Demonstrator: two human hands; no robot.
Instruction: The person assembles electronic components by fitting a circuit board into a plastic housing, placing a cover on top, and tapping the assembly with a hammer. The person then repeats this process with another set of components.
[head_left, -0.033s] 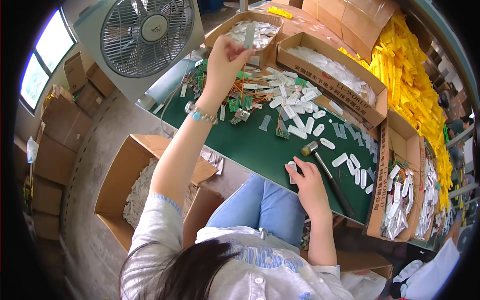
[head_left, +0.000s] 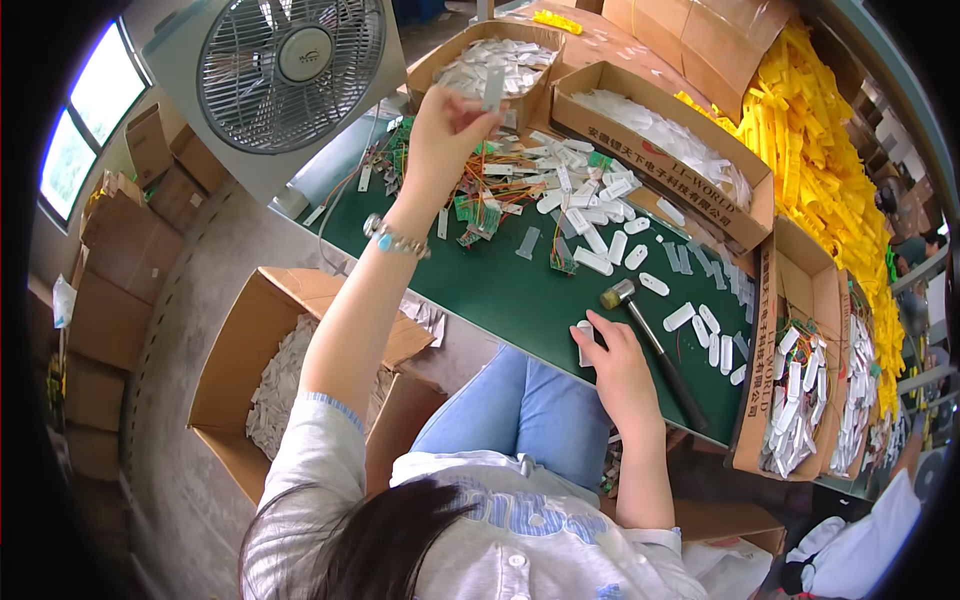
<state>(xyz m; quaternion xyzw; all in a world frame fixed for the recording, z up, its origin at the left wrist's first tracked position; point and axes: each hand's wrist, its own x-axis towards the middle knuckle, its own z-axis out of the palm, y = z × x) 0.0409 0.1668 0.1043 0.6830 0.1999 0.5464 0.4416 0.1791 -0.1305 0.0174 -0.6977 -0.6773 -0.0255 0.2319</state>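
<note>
Green-topped workbench [head_left: 470, 290], indoors: from my remote post I saw the left hand [head_left: 450, 125] pinching a pale flat strip [head_left: 493, 88] before a cardboard box [head_left: 537, 103], while the right hand [head_left: 625, 370] touched a white casing [head_left: 584, 345] near a mallet [head_left: 664, 361], its grip unclear to me; I judged it a fetching step, the next move seemingly calling for strip brought to casing

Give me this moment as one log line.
left hand: pinching pale strip, raised | right hand: touching white piece on green tabletop | hammer: lying beside right hand
</note>
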